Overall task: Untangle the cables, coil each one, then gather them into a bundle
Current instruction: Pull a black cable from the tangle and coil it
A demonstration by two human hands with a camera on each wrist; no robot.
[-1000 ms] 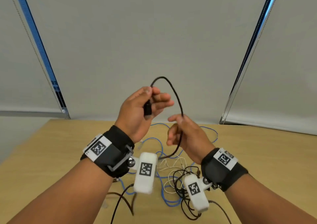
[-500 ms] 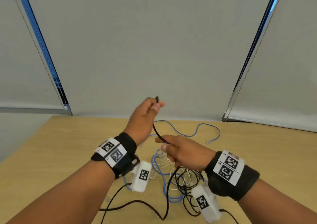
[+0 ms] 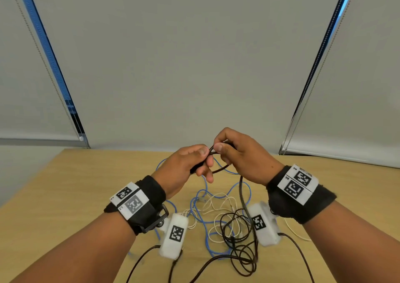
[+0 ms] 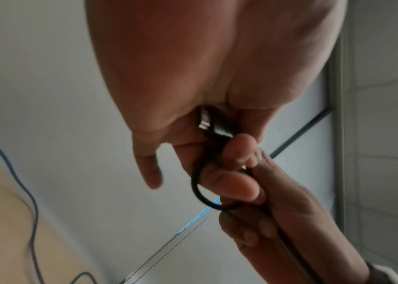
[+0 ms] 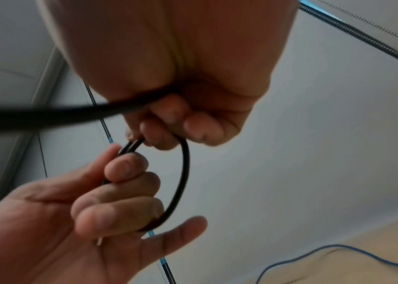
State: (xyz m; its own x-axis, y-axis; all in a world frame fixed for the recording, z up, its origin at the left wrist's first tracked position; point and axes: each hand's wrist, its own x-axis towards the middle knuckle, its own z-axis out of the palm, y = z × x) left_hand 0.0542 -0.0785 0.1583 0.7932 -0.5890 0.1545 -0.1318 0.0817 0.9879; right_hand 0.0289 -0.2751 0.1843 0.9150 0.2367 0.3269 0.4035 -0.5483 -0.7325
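Note:
A black cable (image 3: 221, 170) is held above the table between both hands. My left hand (image 3: 204, 163) grips its plug end (image 4: 208, 120) and a small loop (image 4: 194, 184) of it. My right hand (image 3: 218, 150) pinches the same loop (image 5: 183, 173) right beside the left fingers. From the right hand the black cable hangs down (image 3: 241, 194) into a tangle on the table. That tangle also holds a blue cable (image 3: 202, 215) and a thin white cable (image 3: 218, 203).
The cables lie mid-table on a light wooden table (image 3: 65, 196). Grey roller blinds (image 3: 194, 66) hang behind its far edge. The wrist cameras' own dark leads (image 3: 296, 250) trail over the near part of the table.
My right hand has risen and met my left hand. The black cable between them has closed into a small loop. The left hand has dropped a little.

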